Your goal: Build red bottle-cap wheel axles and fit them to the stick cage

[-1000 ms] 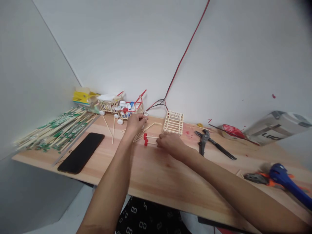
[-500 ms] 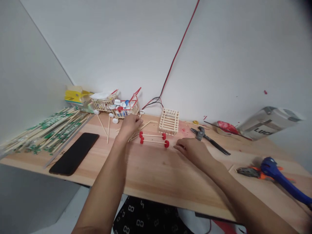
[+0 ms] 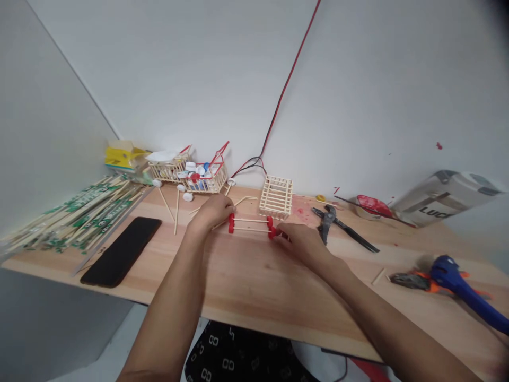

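Touching 1 red wheel (image 3: 272, 233) — right grip (image 3: 300, 240); left grip (image 3: 211, 212) beside opposite wheels (image 3: 231, 228); both closures unclear.

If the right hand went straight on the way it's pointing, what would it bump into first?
Most likely the red wheel at the right end of the nearer stick. The right hand is right beside it, perhaps touching; depth is unclear.
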Action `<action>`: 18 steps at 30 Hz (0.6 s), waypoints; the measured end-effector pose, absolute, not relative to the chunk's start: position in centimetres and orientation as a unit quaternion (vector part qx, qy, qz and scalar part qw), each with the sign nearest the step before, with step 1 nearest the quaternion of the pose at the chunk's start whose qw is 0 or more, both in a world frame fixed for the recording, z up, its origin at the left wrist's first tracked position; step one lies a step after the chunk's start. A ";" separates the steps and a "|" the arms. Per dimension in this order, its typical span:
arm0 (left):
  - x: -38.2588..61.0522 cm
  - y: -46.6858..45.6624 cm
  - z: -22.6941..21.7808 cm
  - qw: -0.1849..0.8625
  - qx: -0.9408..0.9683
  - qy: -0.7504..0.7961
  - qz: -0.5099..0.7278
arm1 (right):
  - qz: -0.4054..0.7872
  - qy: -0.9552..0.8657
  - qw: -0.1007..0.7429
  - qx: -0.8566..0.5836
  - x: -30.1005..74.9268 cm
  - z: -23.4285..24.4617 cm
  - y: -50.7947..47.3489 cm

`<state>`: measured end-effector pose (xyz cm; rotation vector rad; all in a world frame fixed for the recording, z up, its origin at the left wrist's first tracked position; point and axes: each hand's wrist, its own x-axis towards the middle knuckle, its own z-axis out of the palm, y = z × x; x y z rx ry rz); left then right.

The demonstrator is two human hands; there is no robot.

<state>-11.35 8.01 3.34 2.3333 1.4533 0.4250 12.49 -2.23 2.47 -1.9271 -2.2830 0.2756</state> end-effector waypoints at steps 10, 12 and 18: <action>-11.3 7.8 3.3 0.177 0.817 0.523 0.164 | 0.080 -0.754 0.059 -0.649 12.6 2.5 -2.2; -11.4 7.9 3.3 0.168 0.812 0.532 0.174 | 0.076 -0.753 0.068 -0.650 13.0 2.3 -2.2; -11.3 8.2 3.5 0.122 0.783 0.564 0.233 | 0.058 -0.744 0.086 -0.660 14.5 1.6 -2.2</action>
